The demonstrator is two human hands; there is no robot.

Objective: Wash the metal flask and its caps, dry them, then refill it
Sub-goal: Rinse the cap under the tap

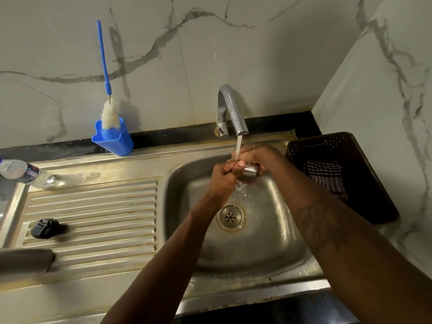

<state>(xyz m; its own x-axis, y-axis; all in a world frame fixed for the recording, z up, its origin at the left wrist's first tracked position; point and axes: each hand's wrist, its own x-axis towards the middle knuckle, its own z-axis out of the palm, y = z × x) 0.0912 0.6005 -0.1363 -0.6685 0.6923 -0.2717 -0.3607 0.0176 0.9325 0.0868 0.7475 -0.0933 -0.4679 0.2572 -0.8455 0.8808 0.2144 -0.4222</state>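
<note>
Under the running tap point(231, 113), over the sink point(268, 230), both of my hands hold a small silver metal cap point(250, 172). My right hand point(259, 155) wraps over its top and far side. My left hand point(222, 175) has its fingers curled at the cap's open end. Water falls onto my hands and splashes into the basin. A black inner cap point(44, 228) stands on the ribbed drainboard point(93, 218). The grey metal flask point(23, 261) lies on its side at the left edge, partly out of view.
A plastic water bottle point(22, 171) lies at the drainboard's far left. A blue bottle brush point(106, 90) stands in a blue holder point(114, 140) against the marble wall. A dark basket point(364, 160) with a checked cloth point(327, 178) sits right of the sink.
</note>
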